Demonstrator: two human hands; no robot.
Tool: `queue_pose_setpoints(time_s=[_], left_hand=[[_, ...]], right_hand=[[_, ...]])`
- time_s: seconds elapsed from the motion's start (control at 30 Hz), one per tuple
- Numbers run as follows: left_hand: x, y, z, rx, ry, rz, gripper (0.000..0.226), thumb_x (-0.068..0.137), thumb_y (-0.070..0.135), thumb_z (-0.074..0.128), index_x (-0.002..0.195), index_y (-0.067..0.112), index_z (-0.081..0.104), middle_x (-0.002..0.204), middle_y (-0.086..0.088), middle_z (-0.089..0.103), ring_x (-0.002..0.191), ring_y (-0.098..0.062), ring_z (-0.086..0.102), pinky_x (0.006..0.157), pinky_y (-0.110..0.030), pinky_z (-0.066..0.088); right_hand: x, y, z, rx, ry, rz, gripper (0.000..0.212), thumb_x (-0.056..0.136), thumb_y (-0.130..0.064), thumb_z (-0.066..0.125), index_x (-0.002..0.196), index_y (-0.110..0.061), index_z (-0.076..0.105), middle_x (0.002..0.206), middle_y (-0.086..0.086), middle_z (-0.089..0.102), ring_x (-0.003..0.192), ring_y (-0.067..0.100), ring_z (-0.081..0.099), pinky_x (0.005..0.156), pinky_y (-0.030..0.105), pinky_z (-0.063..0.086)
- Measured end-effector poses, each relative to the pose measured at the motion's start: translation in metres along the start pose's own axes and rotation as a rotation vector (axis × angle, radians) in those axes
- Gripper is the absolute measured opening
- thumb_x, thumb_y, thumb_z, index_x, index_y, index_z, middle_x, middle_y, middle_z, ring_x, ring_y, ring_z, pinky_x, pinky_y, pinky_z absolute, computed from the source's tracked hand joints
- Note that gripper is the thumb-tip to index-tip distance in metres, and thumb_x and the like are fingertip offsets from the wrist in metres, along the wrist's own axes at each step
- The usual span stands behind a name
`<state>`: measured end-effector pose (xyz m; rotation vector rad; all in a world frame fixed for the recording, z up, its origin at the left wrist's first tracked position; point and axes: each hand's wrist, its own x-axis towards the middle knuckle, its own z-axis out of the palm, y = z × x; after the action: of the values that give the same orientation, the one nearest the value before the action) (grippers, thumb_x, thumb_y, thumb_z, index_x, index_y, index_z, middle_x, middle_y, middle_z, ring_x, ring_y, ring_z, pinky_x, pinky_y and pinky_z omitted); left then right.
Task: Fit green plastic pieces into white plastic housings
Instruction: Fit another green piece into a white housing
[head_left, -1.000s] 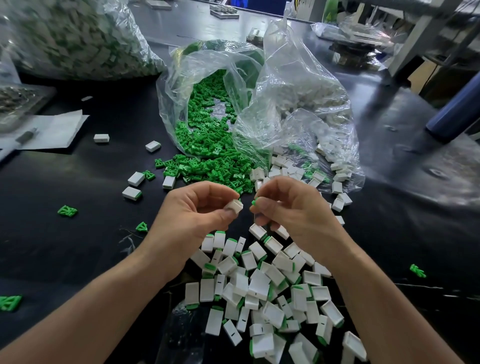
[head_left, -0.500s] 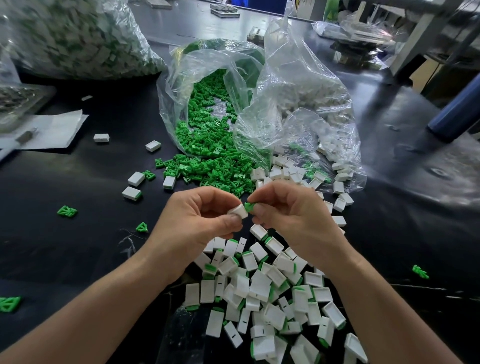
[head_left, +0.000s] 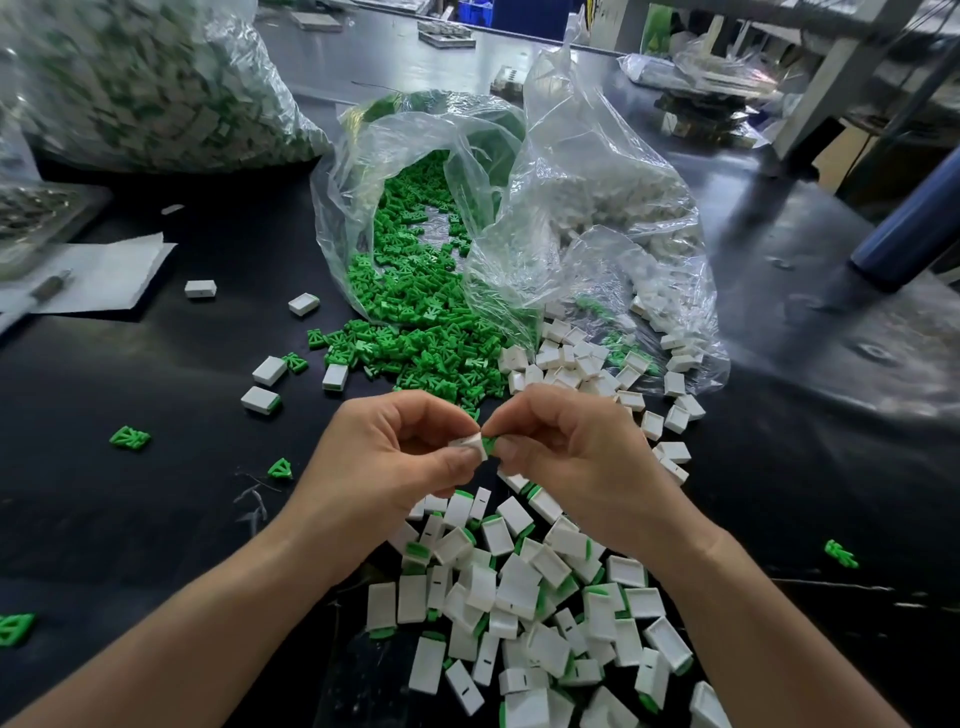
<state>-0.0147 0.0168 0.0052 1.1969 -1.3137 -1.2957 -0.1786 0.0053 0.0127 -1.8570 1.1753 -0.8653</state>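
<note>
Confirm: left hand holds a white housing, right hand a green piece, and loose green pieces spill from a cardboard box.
Not a box: the head view shows the loose green pieces spilling from a clear plastic bag. The left hand does hold a white housing, the right hand a green piece.

A glossy black worktable (head_left: 104, 519) runs back to a blue crate (head_left: 524, 13)
</note>
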Motion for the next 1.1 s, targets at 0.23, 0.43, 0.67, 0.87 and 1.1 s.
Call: queue_pose_setpoints(time_s=[0.23, 0.43, 0.67, 0.87, 1.1], left_hand=[[-0.001, 0.002, -0.001, -0.045, -0.024, 0.008, 0.019, 0.056, 0.016, 0.073, 0.075, 0.015, 0.070, 0.064, -0.005, 0.069, 0.054, -0.012, 0.063, 0.049, -0.018, 0.048], [-0.002, 0.003, 0.000, -0.033, -0.027, -0.001, 0.023, 0.054, 0.016, 0.074, 0.077, 0.014, 0.070, 0.068, -0.011, 0.069, 0.056, -0.012, 0.064, 0.050, -0.016, 0.048], [-0.001, 0.005, -0.002, -0.087, -0.027, -0.031, 0.032, 0.055, 0.016, 0.073, 0.086, 0.010, 0.068, 0.072, -0.014, 0.071, 0.058, -0.016, 0.067, 0.050, -0.018, 0.050], [-0.002, 0.006, -0.003, -0.054, -0.041, -0.039, 0.039, 0.053, 0.014, 0.072, 0.092, 0.014, 0.066, 0.065, -0.012, 0.070, 0.054, -0.016, 0.066, 0.049, -0.020, 0.050], [-0.005, 0.003, -0.005, 0.114, -0.093, 0.030, 0.045, 0.063, 0.001, 0.076, 0.098, 0.027, 0.063, 0.063, -0.007, 0.068, 0.054, -0.015, 0.064, 0.052, -0.022, 0.052]], right_hand=[[0.000, 0.001, 0.001, 0.023, -0.041, 0.097, 0.017, 0.087, -0.010, 0.060, 0.079, -0.025, 0.061, 0.073, 0.000, 0.065, 0.065, 0.008, 0.063, 0.067, 0.029, 0.055], [-0.001, -0.002, 0.001, -0.111, -0.109, 0.120, 0.025, 0.093, -0.021, 0.050, 0.069, -0.027, 0.054, 0.063, -0.009, 0.058, 0.057, 0.001, 0.055, 0.056, 0.018, 0.046], [-0.001, -0.003, 0.006, -0.117, -0.079, 0.147, 0.026, 0.094, -0.028, 0.044, 0.069, -0.024, 0.051, 0.061, -0.009, 0.055, 0.058, 0.006, 0.051, 0.061, 0.033, 0.047], [-0.003, -0.006, 0.009, -0.301, -0.104, 0.003, 0.024, 0.095, -0.019, 0.045, 0.071, -0.020, 0.045, 0.065, 0.004, 0.057, 0.062, 0.019, 0.050, 0.059, 0.038, 0.040], [-0.005, -0.015, 0.003, -0.581, -0.234, -0.136, 0.017, 0.096, -0.018, 0.042, 0.079, -0.017, 0.040, 0.069, 0.002, 0.048, 0.065, 0.025, 0.046, 0.063, 0.040, 0.035]])
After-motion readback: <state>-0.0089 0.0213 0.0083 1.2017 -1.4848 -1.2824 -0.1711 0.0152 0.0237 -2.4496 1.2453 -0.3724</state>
